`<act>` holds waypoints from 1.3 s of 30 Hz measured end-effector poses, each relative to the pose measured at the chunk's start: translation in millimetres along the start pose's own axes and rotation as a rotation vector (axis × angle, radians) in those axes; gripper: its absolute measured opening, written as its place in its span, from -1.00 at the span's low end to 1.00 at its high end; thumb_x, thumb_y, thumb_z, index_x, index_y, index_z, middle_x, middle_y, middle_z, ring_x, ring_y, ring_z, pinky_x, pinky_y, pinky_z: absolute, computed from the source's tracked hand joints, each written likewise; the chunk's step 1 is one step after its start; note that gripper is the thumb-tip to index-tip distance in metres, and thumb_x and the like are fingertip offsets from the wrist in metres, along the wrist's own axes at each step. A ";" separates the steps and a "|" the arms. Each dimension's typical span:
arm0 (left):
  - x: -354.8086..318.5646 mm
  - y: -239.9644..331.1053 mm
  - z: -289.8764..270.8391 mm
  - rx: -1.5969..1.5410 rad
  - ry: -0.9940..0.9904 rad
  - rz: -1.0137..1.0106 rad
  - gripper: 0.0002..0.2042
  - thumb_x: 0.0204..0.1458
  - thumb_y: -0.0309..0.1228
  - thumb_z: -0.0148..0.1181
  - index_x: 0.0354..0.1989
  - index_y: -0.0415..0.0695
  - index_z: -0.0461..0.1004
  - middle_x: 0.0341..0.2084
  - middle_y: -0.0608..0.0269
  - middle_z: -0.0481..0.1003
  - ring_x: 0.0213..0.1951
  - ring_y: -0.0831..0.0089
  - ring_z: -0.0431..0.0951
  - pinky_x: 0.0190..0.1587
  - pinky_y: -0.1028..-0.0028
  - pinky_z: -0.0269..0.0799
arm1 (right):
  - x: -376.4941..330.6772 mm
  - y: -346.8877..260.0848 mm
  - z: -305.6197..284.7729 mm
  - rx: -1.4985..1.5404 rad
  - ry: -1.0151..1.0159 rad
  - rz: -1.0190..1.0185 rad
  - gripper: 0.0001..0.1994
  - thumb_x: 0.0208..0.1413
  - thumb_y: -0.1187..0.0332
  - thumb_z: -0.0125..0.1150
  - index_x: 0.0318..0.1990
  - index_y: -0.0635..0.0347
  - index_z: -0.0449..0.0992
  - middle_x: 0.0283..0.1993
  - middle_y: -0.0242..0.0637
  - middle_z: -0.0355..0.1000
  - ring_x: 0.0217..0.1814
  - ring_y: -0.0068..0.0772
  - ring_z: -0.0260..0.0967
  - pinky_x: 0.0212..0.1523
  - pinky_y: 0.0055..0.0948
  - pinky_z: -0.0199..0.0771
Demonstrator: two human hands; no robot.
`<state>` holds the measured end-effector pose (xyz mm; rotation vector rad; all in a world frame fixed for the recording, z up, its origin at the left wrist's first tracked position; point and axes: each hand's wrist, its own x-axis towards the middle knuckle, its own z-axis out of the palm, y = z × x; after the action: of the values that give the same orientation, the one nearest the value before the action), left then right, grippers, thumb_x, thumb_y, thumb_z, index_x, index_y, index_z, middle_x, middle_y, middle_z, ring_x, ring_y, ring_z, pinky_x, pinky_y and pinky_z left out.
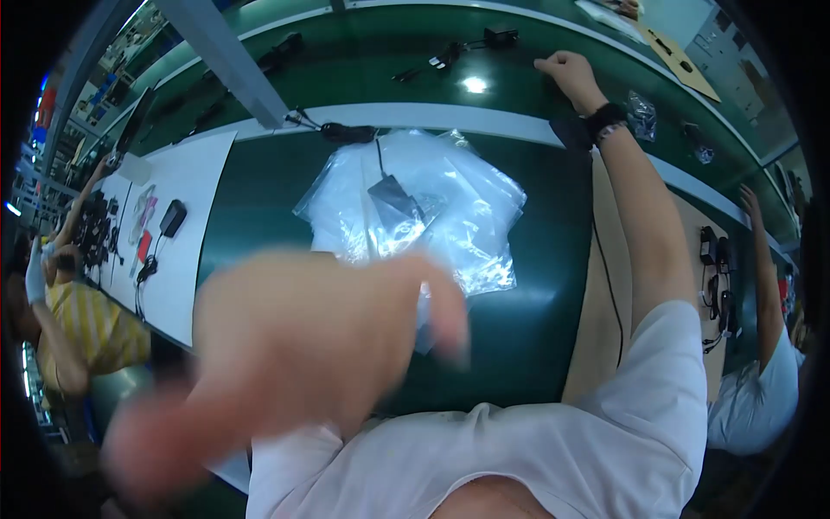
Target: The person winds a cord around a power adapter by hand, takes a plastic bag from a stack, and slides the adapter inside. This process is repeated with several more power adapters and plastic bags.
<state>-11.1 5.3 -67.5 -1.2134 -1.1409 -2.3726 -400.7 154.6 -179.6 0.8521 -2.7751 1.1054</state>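
My left hand [320, 333] is large and close in the picture, smeared by motion over the near left part of the table. Its fingers are too blurred to show whether they grip anything. My right arm reaches far forward. Its hand [569, 76], with a black band on the wrist, is over the dark green strip beyond the table, with fingers curled in; anything inside them is hidden. Between the arms lies a pile of clear plastic bags [458, 195]. A dark flat piece [395, 199] with a thin cord lies on top of them.
A black cable bundle [347, 133] lies at the pale rail. A plugged cord [474, 48] and bagged items [641, 117] lie on the far strip. At left, a white sheet [220, 186] carries an adapter [174, 218]. Brown board [581, 346] lies right. People work on both sides.
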 end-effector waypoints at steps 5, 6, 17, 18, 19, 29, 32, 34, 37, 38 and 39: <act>2.1 -62.3 -59.9 -0.033 1.008 -0.607 -0.59 0.04 -0.13 0.02 -0.17 -0.29 0.28 -0.34 0.04 0.37 -0.25 0.27 0.39 -0.02 0.18 0.28 | -93.4 -130.0 -43.9 0.298 -0.182 -0.366 -0.86 -0.02 0.33 0.20 -0.46 0.20 0.46 -0.53 -0.54 0.29 -0.48 -0.73 0.19 -0.48 -0.68 0.21; 4.4 -67.5 -67.7 -0.206 1.105 -0.587 -0.61 0.02 -0.17 0.06 -0.16 -0.27 0.26 -0.32 0.02 0.36 -0.24 0.24 0.40 -0.04 0.19 0.29 | -111.3 -142.5 -49.5 0.284 -0.244 -0.531 -0.85 -0.06 0.37 0.22 -0.49 0.25 0.43 -0.52 -0.49 0.30 -0.48 -0.69 0.21 -0.48 -0.65 0.21; 2.1 -44.0 -73.9 -0.429 0.938 -0.087 -0.62 -0.22 -0.08 0.32 -0.42 -0.12 0.38 -0.44 0.21 0.43 -0.26 0.27 0.42 -0.06 0.18 0.33 | -199.1 -177.1 -37.4 0.596 -0.859 -0.195 -0.78 -0.10 0.38 0.30 -0.61 0.21 0.37 -0.55 -0.47 0.31 -0.39 -0.62 0.32 -0.49 -0.56 0.23; 1.6 -45.1 -70.6 -0.407 0.884 -0.091 -0.58 -0.26 -0.01 0.33 -0.42 -0.07 0.37 -0.41 0.25 0.42 -0.26 0.32 0.42 -0.10 0.22 0.35 | -202.9 -181.5 -38.9 0.526 -0.835 -0.042 -0.78 -0.09 0.38 0.29 -0.61 0.20 0.36 -0.54 -0.49 0.31 -0.38 -0.65 0.33 -0.50 -0.58 0.24; 4.7 -50.2 -68.3 -0.367 0.984 -0.071 -0.50 -0.34 0.07 0.33 -0.46 -0.10 0.35 -0.48 0.23 0.40 -0.34 0.32 0.42 -0.12 0.19 0.35 | -206.0 -184.3 -35.1 0.315 -0.658 -0.186 -0.76 -0.12 0.35 0.30 -0.61 0.21 0.34 -0.59 -0.43 0.28 -0.48 -0.51 0.34 -0.54 -0.49 0.25; -0.4 -47.8 -68.4 -0.397 1.049 -0.264 -0.92 -0.25 -0.62 0.04 -0.55 -0.22 0.29 -0.45 0.10 0.36 -0.41 0.26 0.37 -0.31 0.31 0.31 | -210.7 -187.1 -32.8 0.139 -0.580 -0.735 -0.55 -0.23 0.32 0.34 -0.12 0.15 0.33 -0.41 -0.30 0.29 -0.43 -0.34 0.27 -0.37 -0.48 0.27; 4.1 -32.9 -68.5 -0.410 0.954 -0.112 -0.75 -0.37 -0.65 -0.04 -0.39 -0.27 0.30 -0.40 0.06 0.35 -0.32 0.21 0.37 -0.21 0.30 0.31 | -201.3 -171.0 -40.4 0.410 -0.943 -0.483 -0.44 -0.23 0.42 0.33 0.00 0.15 0.23 -0.39 -0.42 0.28 -0.41 -0.61 0.23 -0.38 -0.65 0.20; 1.5 -20.1 -76.7 -0.286 0.885 -0.036 -0.67 -0.37 -0.66 -0.06 -0.29 -0.28 0.31 -0.37 0.07 0.33 -0.28 0.21 0.37 -0.12 0.25 0.32 | -202.6 -161.8 -33.7 0.463 -0.512 -0.457 -0.45 -0.23 0.50 0.30 0.00 0.18 0.24 -0.43 -0.45 0.28 -0.42 -0.66 0.21 -0.41 -0.68 0.18; 0.0 -14.5 -73.3 -0.222 0.827 0.003 -0.55 -0.38 -0.68 -0.08 -0.14 -0.28 0.29 -0.34 0.10 0.32 -0.25 0.22 0.38 -0.07 0.22 0.32 | -196.6 -157.3 -41.6 0.815 -0.321 -0.171 -0.64 -0.18 0.55 0.21 -0.15 0.30 0.33 -0.41 -0.32 0.38 -0.37 -0.59 0.34 -0.31 -0.67 0.33; 0.8 -14.9 -70.1 -0.171 0.776 0.045 -0.50 -0.38 -0.68 -0.08 -0.09 -0.28 0.28 -0.34 0.12 0.31 -0.24 0.22 0.38 -0.08 0.22 0.33 | -191.8 -147.9 -39.3 0.895 -0.258 -0.098 -0.68 -0.15 0.54 0.20 -0.17 0.33 0.34 -0.40 -0.27 0.40 -0.33 -0.54 0.38 -0.27 -0.64 0.38; 2.4 -17.0 -66.7 -0.047 0.790 0.051 -0.44 -0.42 -0.69 -0.09 -0.04 -0.29 0.28 -0.33 0.13 0.32 -0.25 0.23 0.39 -0.13 0.24 0.37 | -189.3 -143.9 -35.7 1.024 -0.278 -0.074 -0.71 -0.06 0.47 0.18 -0.16 0.38 0.36 -0.32 -0.20 0.43 -0.26 -0.45 0.41 -0.22 -0.56 0.42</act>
<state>-60.2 -32.2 -98.0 -0.2237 -0.7665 -2.4628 -173.6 182.2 -105.8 1.1945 -2.1721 2.6035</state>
